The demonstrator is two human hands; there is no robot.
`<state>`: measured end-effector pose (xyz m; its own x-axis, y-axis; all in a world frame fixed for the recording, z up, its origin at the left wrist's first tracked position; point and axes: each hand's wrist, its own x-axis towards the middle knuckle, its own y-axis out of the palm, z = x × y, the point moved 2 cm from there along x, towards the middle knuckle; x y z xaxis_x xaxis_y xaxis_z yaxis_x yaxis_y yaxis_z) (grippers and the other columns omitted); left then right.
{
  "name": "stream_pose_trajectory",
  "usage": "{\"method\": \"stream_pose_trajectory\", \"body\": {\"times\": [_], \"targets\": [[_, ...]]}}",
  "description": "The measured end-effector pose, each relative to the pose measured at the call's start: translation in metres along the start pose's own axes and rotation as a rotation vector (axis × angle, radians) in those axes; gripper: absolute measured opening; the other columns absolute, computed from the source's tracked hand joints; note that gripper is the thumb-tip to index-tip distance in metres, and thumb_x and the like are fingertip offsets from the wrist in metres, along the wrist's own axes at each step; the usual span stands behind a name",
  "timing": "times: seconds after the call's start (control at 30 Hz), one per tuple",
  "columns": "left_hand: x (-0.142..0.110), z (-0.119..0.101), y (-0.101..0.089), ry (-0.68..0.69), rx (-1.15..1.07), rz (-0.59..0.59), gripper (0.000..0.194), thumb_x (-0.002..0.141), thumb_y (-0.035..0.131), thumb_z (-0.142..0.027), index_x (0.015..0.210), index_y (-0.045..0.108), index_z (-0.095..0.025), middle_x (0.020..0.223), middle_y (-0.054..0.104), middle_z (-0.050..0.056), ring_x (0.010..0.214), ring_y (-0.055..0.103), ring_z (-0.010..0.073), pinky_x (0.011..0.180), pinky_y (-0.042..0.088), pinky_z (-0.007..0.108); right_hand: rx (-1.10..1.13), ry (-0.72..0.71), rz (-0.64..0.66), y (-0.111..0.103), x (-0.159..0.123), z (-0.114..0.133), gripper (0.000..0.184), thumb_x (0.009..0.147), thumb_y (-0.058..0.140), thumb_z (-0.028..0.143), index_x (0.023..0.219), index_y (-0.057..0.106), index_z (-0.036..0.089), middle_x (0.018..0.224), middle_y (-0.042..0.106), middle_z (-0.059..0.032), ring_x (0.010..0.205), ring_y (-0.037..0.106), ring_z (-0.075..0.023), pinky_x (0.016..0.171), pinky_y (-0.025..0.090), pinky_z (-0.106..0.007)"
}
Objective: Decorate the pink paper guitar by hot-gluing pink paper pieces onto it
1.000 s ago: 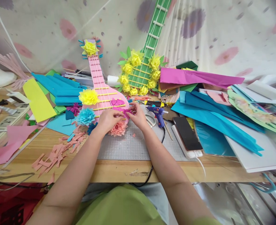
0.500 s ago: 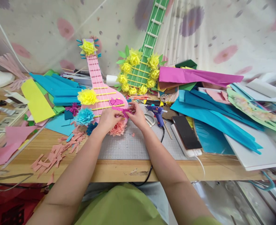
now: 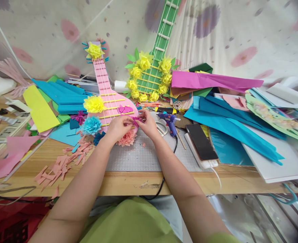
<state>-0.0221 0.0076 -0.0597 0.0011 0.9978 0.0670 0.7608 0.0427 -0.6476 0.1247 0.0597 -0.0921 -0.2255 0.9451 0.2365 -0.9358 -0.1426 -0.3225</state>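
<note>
My left hand [image 3: 117, 128] and my right hand [image 3: 147, 124] meet over the lower edge of a pink paper guitar [image 3: 110, 101], both pinching a small magenta paper piece [image 3: 136, 120] between their fingertips. The guitar lies on the table with a yellow paper flower [image 3: 94, 104], a blue flower [image 3: 91, 125] and a peach flower [image 3: 126, 138] on its body. The peach flower sits just under my left hand. Much of the magenta piece is hidden by my fingers.
A green paper guitar [image 3: 155, 64] with yellow flowers leans at the back. A blue glue gun [image 3: 168, 120] and a phone [image 3: 201, 142] lie right of my hands on a grey cutting mat [image 3: 144, 157]. Coloured paper sheets and peach scraps [image 3: 60, 165] cover the wooden table [image 3: 128, 184].
My hands stay together at the same spot; the fingers shift slightly on the magenta piece. The view drifts a little.
</note>
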Motion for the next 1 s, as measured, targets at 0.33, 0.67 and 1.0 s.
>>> {"method": "stream_pose_trajectory", "body": {"times": [0.33, 0.67, 1.0], "targets": [[-0.001, -0.010, -0.001, -0.135, 0.120, -0.001, 0.036, 0.073, 0.055, -0.011, 0.108, 0.053, -0.020, 0.096, 0.075, 0.005, 0.096, 0.070, 0.0215, 0.084, 0.052, 0.033, 0.000, 0.015, 0.008, 0.000, 0.000, 0.000, 0.038, 0.069, 0.064, 0.027, 0.104, 0.050, 0.023, 0.084, 0.064, 0.0000, 0.076, 0.061, -0.0169, 0.074, 0.049, -0.035], [0.000, -0.011, -0.001, -0.190, 0.096, -0.026, 0.040, 0.073, 0.057, -0.014, 0.113, 0.054, -0.018, 0.096, 0.073, 0.007, 0.094, 0.069, 0.0211, 0.084, 0.052, 0.032, -0.017, 0.000, 0.027, 0.000, -0.001, 0.000, 0.039, 0.070, 0.062, 0.027, 0.107, 0.050, 0.023, 0.086, 0.065, -0.0005, 0.077, 0.061, -0.0164, 0.075, 0.049, -0.034], [0.001, -0.014, 0.001, -0.151, 0.106, -0.010, 0.040, 0.075, 0.056, -0.015, 0.115, 0.054, -0.018, 0.096, 0.071, 0.006, 0.092, 0.068, 0.0204, 0.081, 0.051, 0.031, -0.021, 0.001, 0.003, 0.000, -0.001, 0.001, 0.036, 0.070, 0.063, 0.027, 0.104, 0.051, 0.023, 0.085, 0.065, 0.0003, 0.078, 0.061, -0.0169, 0.077, 0.050, -0.035]]}}
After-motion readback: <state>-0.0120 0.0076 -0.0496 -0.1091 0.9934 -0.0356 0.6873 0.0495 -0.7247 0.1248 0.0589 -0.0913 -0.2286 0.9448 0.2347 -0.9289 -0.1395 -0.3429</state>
